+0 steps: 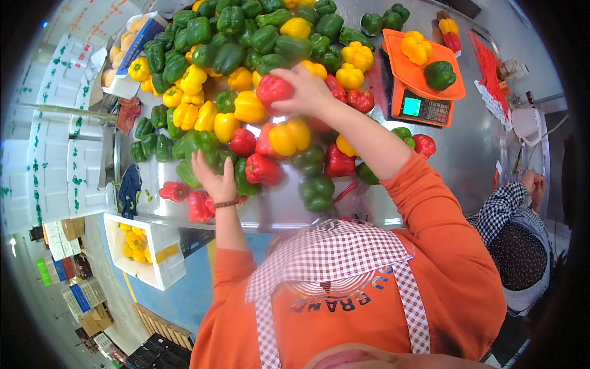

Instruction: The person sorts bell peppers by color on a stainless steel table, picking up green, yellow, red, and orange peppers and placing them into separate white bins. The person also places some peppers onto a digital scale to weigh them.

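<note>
My right hand (306,91) reaches over the pile with its fingers around a red bell pepper (273,93). My left hand (215,179) has its fingers spread and holds nothing that I can see. It is nearest to a green bell pepper (201,145), and I cannot tell whether they touch. Below that wrist lies a red pepper (199,206), partly hidden by another. Between my hands are a yellow pepper (289,137) and a red pepper (263,169). Green peppers (230,59) are heaped at the far side, with yellow ones (185,116) in front of them.
An orange digital scale (424,64) at the right bears a yellow and a green pepper. Red ties with white tags (486,69) lie beyond it. A white foam box (167,272) of yellow peppers stands low at the left. Another person's clasped hands (533,184) are at the right.
</note>
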### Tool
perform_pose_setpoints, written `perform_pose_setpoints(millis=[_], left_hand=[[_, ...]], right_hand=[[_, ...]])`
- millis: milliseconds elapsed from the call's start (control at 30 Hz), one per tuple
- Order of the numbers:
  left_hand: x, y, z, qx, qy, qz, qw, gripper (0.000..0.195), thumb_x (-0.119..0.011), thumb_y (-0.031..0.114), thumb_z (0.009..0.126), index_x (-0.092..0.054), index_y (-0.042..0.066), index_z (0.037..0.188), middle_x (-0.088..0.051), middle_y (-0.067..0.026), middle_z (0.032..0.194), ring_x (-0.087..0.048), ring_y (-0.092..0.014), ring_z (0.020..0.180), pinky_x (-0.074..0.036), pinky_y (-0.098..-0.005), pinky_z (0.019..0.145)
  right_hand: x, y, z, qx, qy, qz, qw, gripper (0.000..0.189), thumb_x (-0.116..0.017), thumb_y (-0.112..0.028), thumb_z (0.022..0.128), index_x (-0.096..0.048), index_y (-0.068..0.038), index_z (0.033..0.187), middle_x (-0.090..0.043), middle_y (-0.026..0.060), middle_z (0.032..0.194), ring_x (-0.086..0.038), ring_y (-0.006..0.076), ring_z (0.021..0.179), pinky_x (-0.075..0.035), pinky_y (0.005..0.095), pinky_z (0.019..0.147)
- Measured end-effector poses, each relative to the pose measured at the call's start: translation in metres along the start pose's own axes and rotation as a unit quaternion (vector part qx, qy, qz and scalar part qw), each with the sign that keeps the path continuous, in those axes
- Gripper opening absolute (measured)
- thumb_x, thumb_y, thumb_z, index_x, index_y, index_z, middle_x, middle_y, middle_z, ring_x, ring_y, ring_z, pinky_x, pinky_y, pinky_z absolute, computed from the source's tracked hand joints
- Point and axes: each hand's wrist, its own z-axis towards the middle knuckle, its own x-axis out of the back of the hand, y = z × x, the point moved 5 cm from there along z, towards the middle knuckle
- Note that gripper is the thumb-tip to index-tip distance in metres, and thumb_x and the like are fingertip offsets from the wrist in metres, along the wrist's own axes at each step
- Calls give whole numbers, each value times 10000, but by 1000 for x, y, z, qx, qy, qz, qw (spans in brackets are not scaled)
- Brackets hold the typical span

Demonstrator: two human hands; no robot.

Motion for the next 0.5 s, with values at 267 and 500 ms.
perform_pose_setpoints(millis=[267,500], left_hand=[[10,-50,-7,58,7,95,994,802,-794,321,798,-440,-1,1442,-334,-301,1529,-312,-459,1418,-259,-552,1169],[-16,9,4,-16,-35,8,999,753,-820,243,750,-502,-6,1385,-491,-253,1410,-460,-420,1309,-375,-485,1109]], right_hand=[[74,40,-75,-22,159,212,964,957,-897,-211,698,-390,-95,1501,-495,112,1412,-521,239,1279,-468,376,1050],[89,71,-113,-102,211,198,952,902,-894,-205,706,-417,-83,1462,-516,129,1360,-555,245,1236,-482,391,1045]])
